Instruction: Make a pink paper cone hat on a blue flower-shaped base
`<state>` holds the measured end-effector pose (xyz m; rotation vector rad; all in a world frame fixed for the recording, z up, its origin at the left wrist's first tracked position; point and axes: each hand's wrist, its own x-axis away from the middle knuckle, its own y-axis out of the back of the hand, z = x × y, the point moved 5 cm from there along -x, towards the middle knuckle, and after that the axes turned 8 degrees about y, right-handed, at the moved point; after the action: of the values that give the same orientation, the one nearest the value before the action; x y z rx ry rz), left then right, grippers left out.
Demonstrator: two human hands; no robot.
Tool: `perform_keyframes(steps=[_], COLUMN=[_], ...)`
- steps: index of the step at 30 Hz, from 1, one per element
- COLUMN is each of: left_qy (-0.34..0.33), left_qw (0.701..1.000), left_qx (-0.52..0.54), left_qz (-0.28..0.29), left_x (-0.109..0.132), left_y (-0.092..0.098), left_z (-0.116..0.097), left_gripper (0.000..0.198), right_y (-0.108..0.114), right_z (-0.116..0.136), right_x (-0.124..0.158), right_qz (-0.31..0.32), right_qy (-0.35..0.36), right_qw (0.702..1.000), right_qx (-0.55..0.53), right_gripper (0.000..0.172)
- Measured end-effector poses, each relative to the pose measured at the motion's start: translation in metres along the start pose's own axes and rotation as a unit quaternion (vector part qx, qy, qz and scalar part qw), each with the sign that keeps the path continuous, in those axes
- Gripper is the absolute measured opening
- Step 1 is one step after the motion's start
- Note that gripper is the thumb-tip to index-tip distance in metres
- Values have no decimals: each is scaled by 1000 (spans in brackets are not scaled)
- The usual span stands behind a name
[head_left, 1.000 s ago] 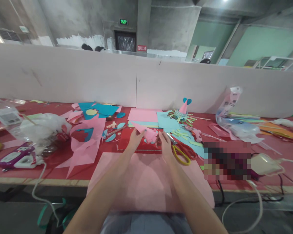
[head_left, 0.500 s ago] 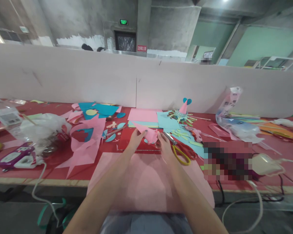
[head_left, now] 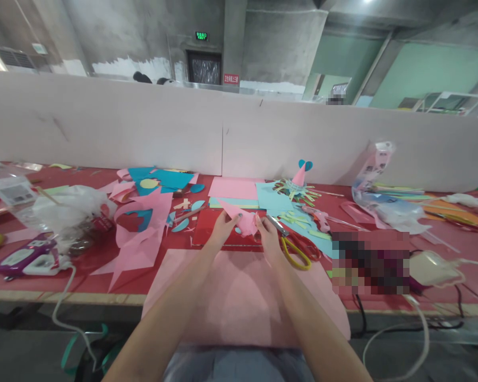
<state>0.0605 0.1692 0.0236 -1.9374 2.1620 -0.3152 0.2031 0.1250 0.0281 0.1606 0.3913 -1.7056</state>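
Note:
Between my hands is a pink paper cone [head_left: 245, 223], its pointed end toward the upper left. My left hand [head_left: 224, 227] grips its left side, with the thumb laid on the paper. On the right edge, near its wider end, the fingers of my right hand [head_left: 266, 231] are pinched. Below the cone lies a red board [head_left: 207, 228]. Scissors with yellow handles [head_left: 297, 254] rest just right of my right hand. A finished pink cone with teal round pieces on its tip [head_left: 300, 175] stands at the back on a fringed paper base.
Pink paper offcuts [head_left: 143, 239] and teal sheets [head_left: 175, 179] lie to the left. Beyond them are a plastic bag [head_left: 74, 207] and a purple power strip [head_left: 24, 260]. A pink glue gun [head_left: 321, 218] lies on the right. A white partition [head_left: 163, 127] borders the back.
Both hands stay nearly in place on the pink cone. The cone and the right-hand fingers have shifted very slightly.

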Motion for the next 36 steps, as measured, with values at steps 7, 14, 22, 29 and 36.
perform_keyframes(steps=[7,14,22,29,36], left_qy=[-26,-38,-33,-33,-16], left_qw=[999,999,998,997,999], left_qx=[-16,-21,-53,-71,-42], left_qz=[-19,-3,-5,6,12], left_x=[-3,-6,-1,-2,-6], left_y=[1,2,0,0,2], left_z=[1,5,2,5,11], left_gripper=[38,40,36,37,39], right_y=[2,4,6,7,7], right_z=[-3,-2,0,3,2], right_x=[-1,-2,-3,-2,-1], right_qz=[-11,-16,-16,-45,-29], right_qy=[2,16,50,51,57], right_qw=[1000,999,996,992,992], right_qx=[8,47,77,108,109], right_gripper=[41,42,43,48,46])
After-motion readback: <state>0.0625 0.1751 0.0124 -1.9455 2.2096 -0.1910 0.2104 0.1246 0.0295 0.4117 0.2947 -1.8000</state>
